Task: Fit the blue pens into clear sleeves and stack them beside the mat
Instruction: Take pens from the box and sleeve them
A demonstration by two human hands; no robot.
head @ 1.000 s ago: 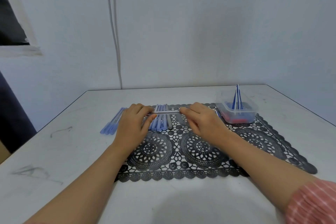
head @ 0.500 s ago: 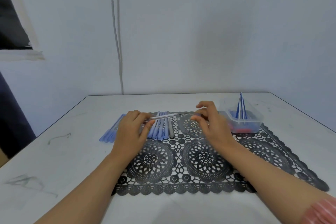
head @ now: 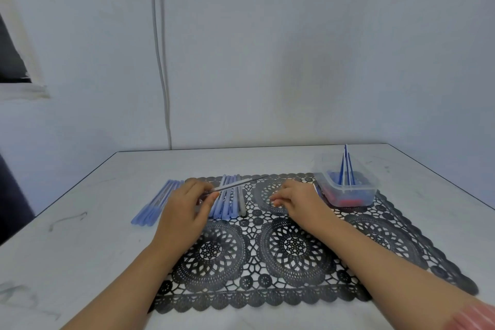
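Observation:
My left hand (head: 184,206) pinches one end of a pen in a clear sleeve (head: 235,183), which slants up to the right above the black lace mat (head: 294,249). Under it, several blue pens (head: 227,201) lie side by side on the mat's far left part. A second group of sleeved blue pens (head: 155,202) lies on the white table just left of the mat. My right hand (head: 297,199) rests on the mat with fingers loosely curled, holding nothing. A clear plastic box (head: 348,187) at the mat's far right holds thin blue refills standing upright.
The white table (head: 80,249) ends at a wall behind and has edges at left and right. A grey cable (head: 160,61) runs down the wall to the table's back edge. Dark scuff marks lie on the table's left part.
My right hand has let go of the pen's right end and dropped onto the mat. My left hand still holds the sleeved pen. The camera has tilted upward.

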